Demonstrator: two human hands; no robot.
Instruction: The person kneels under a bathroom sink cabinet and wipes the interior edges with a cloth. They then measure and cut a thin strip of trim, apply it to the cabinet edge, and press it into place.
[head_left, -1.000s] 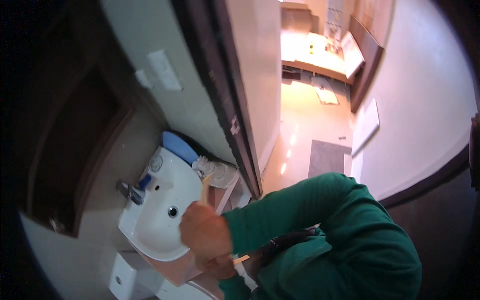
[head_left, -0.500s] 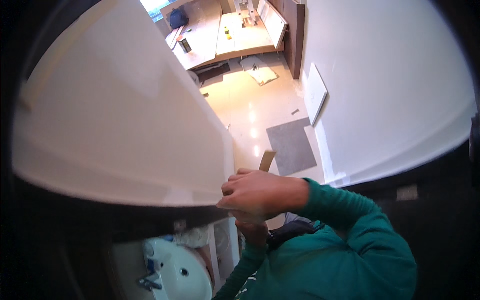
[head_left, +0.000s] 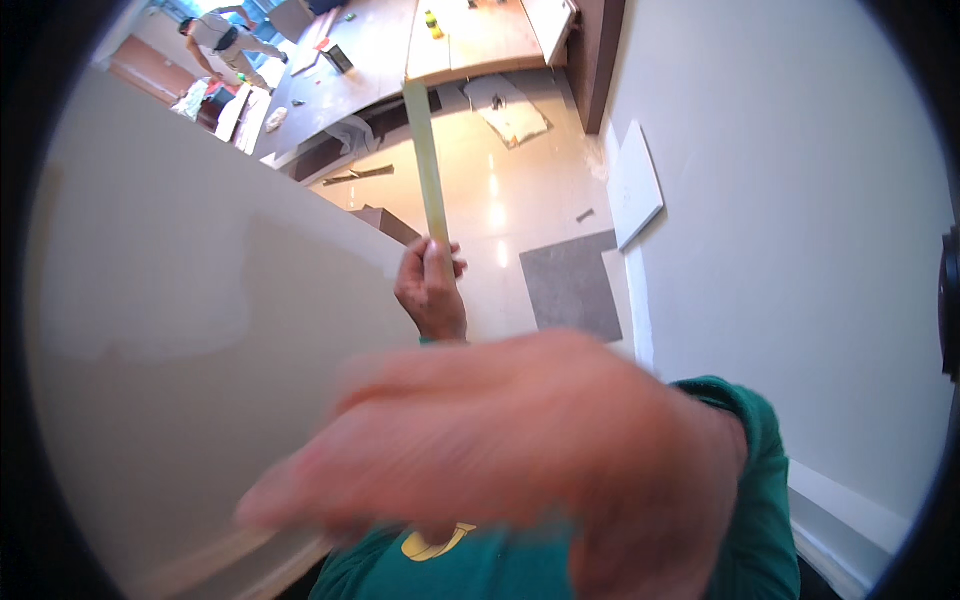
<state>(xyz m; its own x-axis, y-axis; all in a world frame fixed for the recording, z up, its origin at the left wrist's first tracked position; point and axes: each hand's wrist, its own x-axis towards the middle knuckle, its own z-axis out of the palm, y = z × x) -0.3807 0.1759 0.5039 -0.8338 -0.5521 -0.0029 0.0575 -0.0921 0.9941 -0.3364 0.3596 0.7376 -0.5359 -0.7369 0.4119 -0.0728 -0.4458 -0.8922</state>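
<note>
My left hand [head_left: 432, 288] is stretched forward and closed round the lower end of a long, flat, pale yellow-green strip [head_left: 426, 165]. That strip points up and away, and its far tip overlaps the front edge of the distant worktop in the picture. What it is made of I cannot tell. Large and blurred, close to the camera, my right hand [head_left: 520, 440] crosses the lower middle with its fingers reaching left and the thumb side hanging down. Nothing shows in it, though its underside is hidden.
Pale walls stand left [head_left: 170, 260] and right [head_left: 760, 200]. A white board [head_left: 636, 188] leans on the right wall, near a grey sheet [head_left: 572, 290] on the shiny floor. Beyond are a long worktop [head_left: 375, 50] with a dark can [head_left: 338, 58], and another person [head_left: 232, 45] at far left.
My hands have parted: the left has gone forward with the strip, the right has risen toward the camera. The view has shifted; the washbasin is out of sight and another person has appeared.
</note>
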